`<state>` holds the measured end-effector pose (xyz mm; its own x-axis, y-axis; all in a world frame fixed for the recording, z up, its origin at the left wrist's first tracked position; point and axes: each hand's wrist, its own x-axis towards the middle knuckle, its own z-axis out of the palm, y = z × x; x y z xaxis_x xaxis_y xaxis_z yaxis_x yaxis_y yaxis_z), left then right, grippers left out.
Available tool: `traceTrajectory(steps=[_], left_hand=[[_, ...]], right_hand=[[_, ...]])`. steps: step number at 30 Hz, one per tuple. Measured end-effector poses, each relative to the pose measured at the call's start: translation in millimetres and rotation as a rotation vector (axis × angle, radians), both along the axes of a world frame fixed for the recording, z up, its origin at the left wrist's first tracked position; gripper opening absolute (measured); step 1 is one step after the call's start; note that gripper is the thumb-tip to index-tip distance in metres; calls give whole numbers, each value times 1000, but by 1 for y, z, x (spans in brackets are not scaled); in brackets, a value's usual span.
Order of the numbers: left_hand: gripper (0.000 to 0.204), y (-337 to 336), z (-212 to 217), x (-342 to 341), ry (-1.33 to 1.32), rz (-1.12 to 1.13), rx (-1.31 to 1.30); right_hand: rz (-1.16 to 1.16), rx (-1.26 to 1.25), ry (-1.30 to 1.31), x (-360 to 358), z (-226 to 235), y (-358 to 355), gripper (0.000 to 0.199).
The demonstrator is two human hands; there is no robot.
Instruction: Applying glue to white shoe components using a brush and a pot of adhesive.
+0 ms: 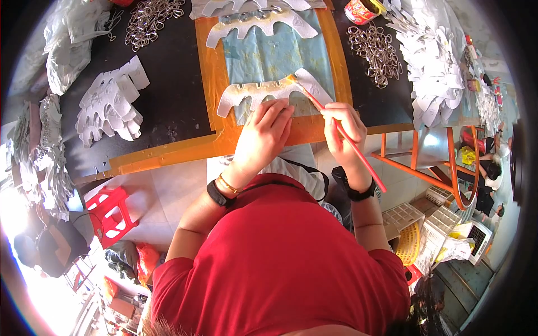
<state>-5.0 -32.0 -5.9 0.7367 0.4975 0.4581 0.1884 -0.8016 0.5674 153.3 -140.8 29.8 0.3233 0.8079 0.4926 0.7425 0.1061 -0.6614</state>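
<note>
My right hand (343, 131) is closed round a red-handled brush (361, 158), its bristles touching the top edge of a whitish scalloped cut piece (230, 97). Yellowish glue-like smears show along that edge. Against the lower edge of the same piece rests my left hand (265, 127), fingers stretched out and lying flat, holding nothing. Under the piece is a worn blue-green sheet (263, 59) framed by brown tape. Farther back lies a similar scalloped piece (283, 21) with small metal rings along its upper edge.
Piles of metal rings (151, 22) and more rings (376, 53) flank the sheet. Stacked scalloped pieces (109, 106) lie left, a larger heap (431, 61) right. A small red tub (361, 11) stands at the back. Below are a red stool (112, 215) and an orange-framed stool (448, 162).
</note>
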Motion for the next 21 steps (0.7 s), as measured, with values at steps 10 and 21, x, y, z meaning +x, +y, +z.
traceTrajectory(steps=[10,21], left_hand=[[29,1,-2,-1,19,-8,35],[27,0,-1,2,-15,7,5]], right_hand=[[3,-44,71,1,10,-6,12],[85,-28,-4,-2,11,-4,10]])
